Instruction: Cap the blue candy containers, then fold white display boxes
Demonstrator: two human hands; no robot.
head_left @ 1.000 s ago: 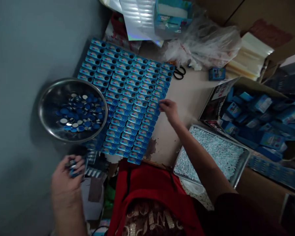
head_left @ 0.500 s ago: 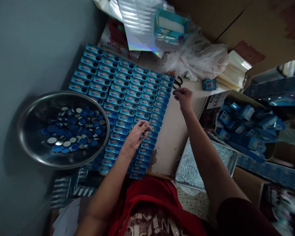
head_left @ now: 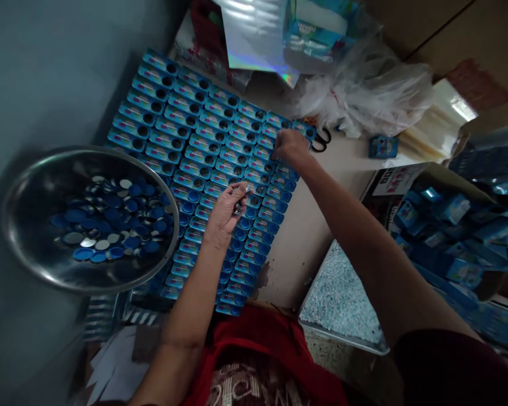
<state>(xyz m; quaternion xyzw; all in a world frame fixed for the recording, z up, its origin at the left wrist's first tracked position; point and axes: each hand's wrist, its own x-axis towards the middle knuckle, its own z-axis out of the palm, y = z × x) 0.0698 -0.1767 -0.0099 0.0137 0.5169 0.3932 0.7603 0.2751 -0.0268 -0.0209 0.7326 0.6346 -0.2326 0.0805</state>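
Note:
Rows of small blue boxes (head_left: 203,148) with round holes cover the table; those nearer my body have blue discs in the holes, while many farther ones show dark holes. Over the middle of the rows, my left hand (head_left: 228,206) is curled around a few small round discs (head_left: 237,208). My right hand (head_left: 292,148) reaches down to the boxes at the upper right, fingers pinched; what they hold is hidden. A steel bowl (head_left: 14,220) on the left contains many blue and silver discs (head_left: 110,217).
Black-handled scissors (head_left: 322,139) and a clear plastic bag (head_left: 355,104) lie beyond the boxes. At the right are a tray of pale blue granules (head_left: 342,299), a carton of blue packets (head_left: 452,225) and a single small box (head_left: 383,146).
My right hand has moved left from beside the scissors onto the boxes, and the blue disc in its fingers no longer shows. The view has shifted; my left hand still holds discs.

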